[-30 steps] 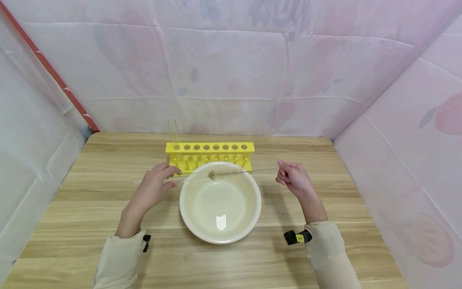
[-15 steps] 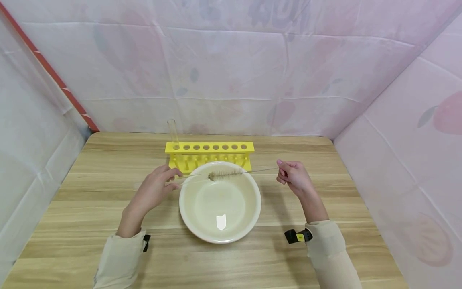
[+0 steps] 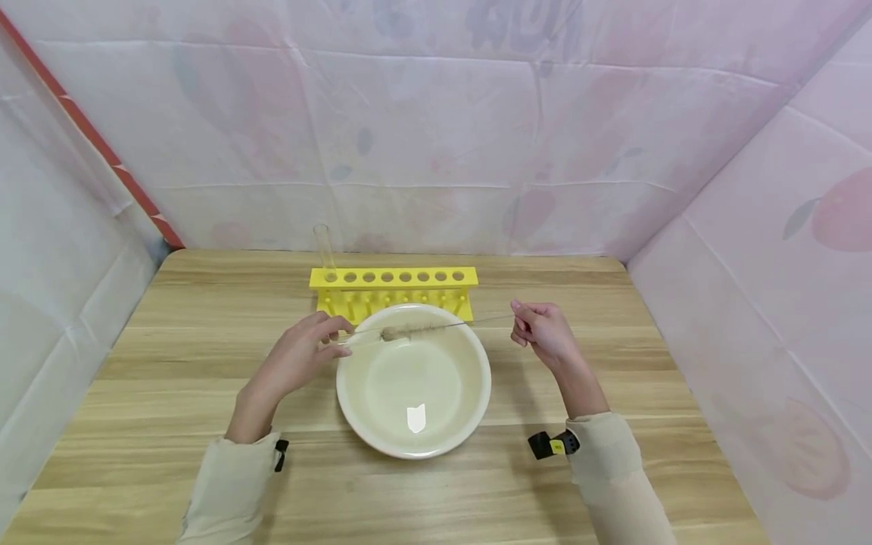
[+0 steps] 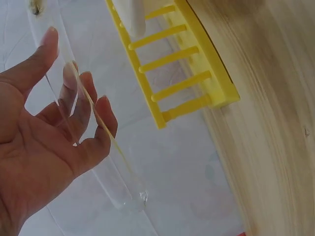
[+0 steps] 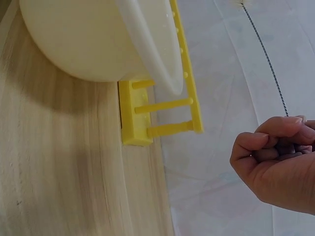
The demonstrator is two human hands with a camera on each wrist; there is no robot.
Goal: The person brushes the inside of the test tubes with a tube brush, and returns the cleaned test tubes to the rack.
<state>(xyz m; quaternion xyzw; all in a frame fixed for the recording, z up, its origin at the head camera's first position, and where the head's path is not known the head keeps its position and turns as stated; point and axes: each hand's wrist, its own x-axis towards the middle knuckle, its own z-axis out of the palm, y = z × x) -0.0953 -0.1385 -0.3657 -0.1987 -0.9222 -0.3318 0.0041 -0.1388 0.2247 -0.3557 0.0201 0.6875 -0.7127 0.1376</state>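
My left hand grips a clear glass test tube, thumb on one side and fingers curled round the other. The tube lies nearly level above the left rim of a cream basin, its mouth pointing right. Opposite, my right hand pinches the twisted wire handle of a test tube brush. The tan bristles sit over the far part of the basin, drawn in narrow, in line with the tube. In the left wrist view the brush tip shows within the tube's outline.
Behind the basin stands a yellow test tube rack with a row of holes and pegs. Another glass tube stands upright in its leftmost hole. Patterned cloth walls enclose the wooden table at the back and sides.
My right hand has moved left, carrying the brush toward my left hand. Its bristles look narrower than before. My left hand, with the tube, has shifted slightly right.
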